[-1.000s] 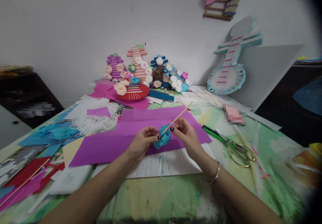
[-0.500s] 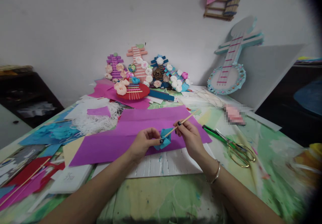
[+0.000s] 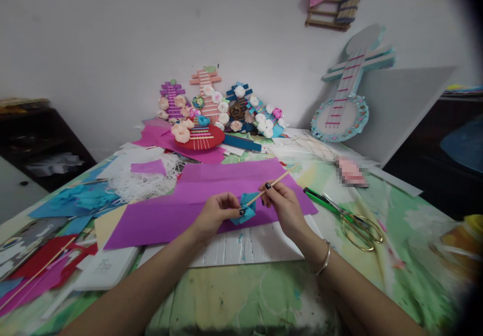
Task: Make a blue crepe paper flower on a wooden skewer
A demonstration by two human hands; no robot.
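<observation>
My left hand (image 3: 219,214) pinches the lower left side of a crumpled blue paper piece (image 3: 247,210) between thumb and fingers. A thin wooden stick (image 3: 281,176) slants from upper right down to the blue paper, its lower end against or inside the folds. My right hand (image 3: 281,202), with a bracelet on the wrist, grips the stick a little above the paper. Both hands are over a large purple sheet (image 3: 151,220), and under its front edge lies a white board (image 3: 222,250) with ridged lines.
Scissors with gold handles (image 3: 362,230) lie over a green tool (image 3: 320,200) right of my right hand. White shredded paper (image 3: 145,182), blue scraps (image 3: 90,197) and a white box (image 3: 107,270) sit at the left. Decorated instrument-shaped crafts (image 3: 207,137) stand against the wall.
The fingers of my right hand have shifted slightly on the stick. My left hand and the blue paper have hardly moved.
</observation>
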